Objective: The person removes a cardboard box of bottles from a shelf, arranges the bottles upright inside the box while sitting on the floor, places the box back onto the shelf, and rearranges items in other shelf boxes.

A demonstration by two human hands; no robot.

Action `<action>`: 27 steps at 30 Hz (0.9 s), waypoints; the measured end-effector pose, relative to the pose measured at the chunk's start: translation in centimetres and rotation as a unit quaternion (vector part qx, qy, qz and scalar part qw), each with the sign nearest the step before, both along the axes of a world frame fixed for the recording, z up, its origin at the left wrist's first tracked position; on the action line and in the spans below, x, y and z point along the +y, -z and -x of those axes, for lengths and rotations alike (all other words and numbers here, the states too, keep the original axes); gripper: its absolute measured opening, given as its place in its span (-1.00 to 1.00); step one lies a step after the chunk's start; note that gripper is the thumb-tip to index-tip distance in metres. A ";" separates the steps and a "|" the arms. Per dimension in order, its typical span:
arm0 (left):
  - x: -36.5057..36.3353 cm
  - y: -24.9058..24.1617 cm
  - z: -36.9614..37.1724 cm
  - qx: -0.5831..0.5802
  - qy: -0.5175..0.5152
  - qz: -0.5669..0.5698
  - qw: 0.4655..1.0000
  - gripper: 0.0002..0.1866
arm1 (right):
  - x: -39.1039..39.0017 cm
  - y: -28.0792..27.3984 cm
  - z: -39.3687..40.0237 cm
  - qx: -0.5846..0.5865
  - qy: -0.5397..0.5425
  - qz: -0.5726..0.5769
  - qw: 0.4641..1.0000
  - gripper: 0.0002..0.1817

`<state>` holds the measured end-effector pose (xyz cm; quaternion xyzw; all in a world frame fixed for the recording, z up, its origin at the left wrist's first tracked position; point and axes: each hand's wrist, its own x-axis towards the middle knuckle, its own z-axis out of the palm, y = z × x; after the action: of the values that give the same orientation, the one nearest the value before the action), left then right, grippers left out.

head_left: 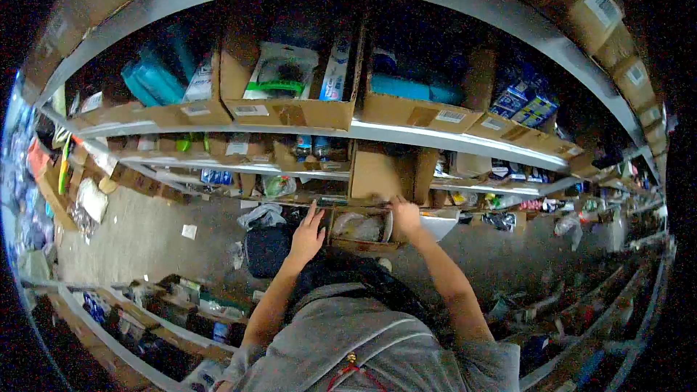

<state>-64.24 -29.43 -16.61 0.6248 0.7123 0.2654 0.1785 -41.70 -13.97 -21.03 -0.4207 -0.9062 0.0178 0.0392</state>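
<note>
In front of my body, low by the shelf, is an open cardboard box (341,242). Inside it lies something in clear plastic wrapping (359,226); what is wrapped cannot be made out. My left hand (308,235) is beside the box's left edge, fingers stretched out and apart, holding nothing. At the right side, my right hand (406,218) has its fingers curled over the edge of the box. Just beyond, a bigger open carton (381,172) sits on the shelf. A white sheet-like piece (440,226) shows right of my right hand.
Metal shelving (377,133) full of cardboard bins crosses ahead at several levels. A black bag or case (266,250) stands on the floor to the left. More shelves (131,319) run behind me on both sides. Bags and cartons (91,199) lie at far left.
</note>
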 end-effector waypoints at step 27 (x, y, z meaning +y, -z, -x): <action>3.2 1.6 3.0 0.004 0.076 -0.018 0.997 -0.54 | -3.1 -1.0 -0.8 0.006 0.144 0.062 0.988 -0.84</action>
<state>-67.20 -26.22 -18.19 0.6810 0.6588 0.2615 0.1837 -40.89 -17.10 -20.07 -0.5482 -0.8331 0.0705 0.0213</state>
